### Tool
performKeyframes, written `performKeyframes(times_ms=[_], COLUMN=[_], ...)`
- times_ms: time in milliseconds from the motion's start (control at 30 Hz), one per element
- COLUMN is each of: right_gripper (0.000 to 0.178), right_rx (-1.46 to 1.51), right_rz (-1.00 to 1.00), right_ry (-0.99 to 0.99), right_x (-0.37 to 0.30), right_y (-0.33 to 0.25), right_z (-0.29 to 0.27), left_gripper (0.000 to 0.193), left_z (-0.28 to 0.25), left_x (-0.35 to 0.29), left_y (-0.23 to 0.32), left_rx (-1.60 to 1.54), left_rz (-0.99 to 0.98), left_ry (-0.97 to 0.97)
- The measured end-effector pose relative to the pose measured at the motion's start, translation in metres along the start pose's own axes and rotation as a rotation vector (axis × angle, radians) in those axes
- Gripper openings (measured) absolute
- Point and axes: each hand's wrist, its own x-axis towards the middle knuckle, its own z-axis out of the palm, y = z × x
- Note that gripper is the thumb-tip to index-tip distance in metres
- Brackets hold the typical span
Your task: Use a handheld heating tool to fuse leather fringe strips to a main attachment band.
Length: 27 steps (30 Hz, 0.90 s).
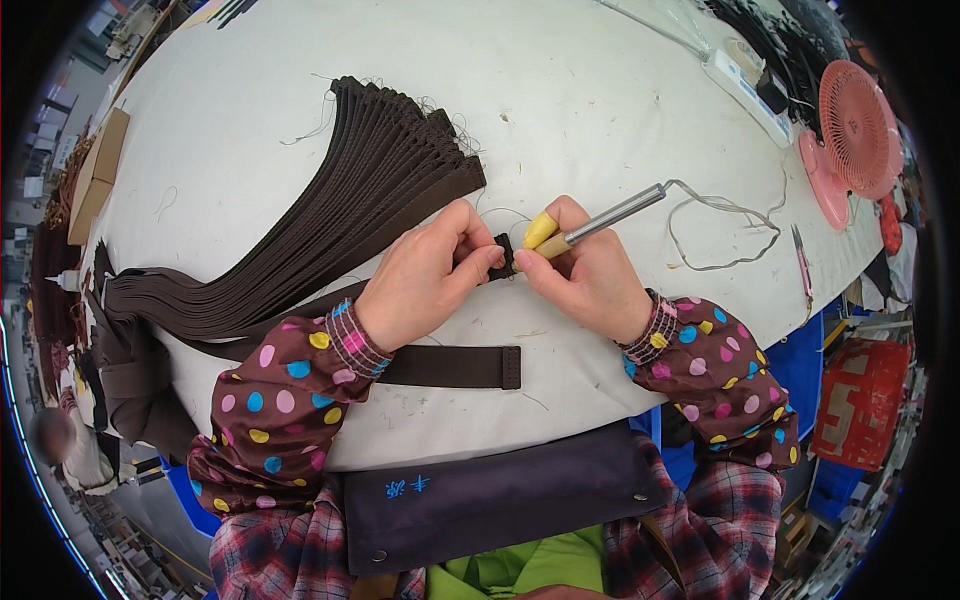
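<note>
My left hand [430,265] is closed, thumb and fingers pinching the end of a dark brown webbing strap [503,257]. Opposite it, my right hand [595,280] grips a pen-shaped soldering iron [625,212] with a metal shaft and a cord. The iron's lower end meets the strap end between both hands; its tip is hidden by my fingers. A yellow finger cover [541,229] sits on a right fingertip. Beyond my left hand a thick fanned bundle of brown straps [370,165] lies with loose threads at its ends. One separate strap [450,367] lies nearer me, with stitching at its tip.
A pink fan [857,130] stands at the far right beside a white power strip [748,95]. The iron's cord [720,265] loops over the white table [590,90]. Pink-handled tweezers [803,265] lie at the right edge. A cardboard box [100,178] is at the left edge.
</note>
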Motion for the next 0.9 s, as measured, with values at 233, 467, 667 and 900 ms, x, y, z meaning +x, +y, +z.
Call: performKeyframes(times_ms=[233,467,667,900], right_gripper=[0.023,0.019,0.019,0.019], right_rx=[0.040,0.203,0.121,0.103], right_rz=[-0.003,-0.063,-0.078,-0.079], right_ry=[0.006,0.121,0.126,0.112], right_x=[0.000,0.004,0.007,0.008], right_y=[0.001,0.000,0.001,0.005], right_z=[0.000,-0.001,0.000,0.003], left_gripper=[0.015,0.015,0.014,0.012], left_z=[0.000,-0.001,0.004,0.005], left_x=[-0.001,-0.002,-0.002,-0.001], left_y=[0.001,0.010,0.008,0.007], left_rx=[0.002,-0.133,-0.243,-0.280], left_rz=[0.019,-0.125,-0.122,-0.122], left_ry=[-0.003,-0.032,0.076,0.114])
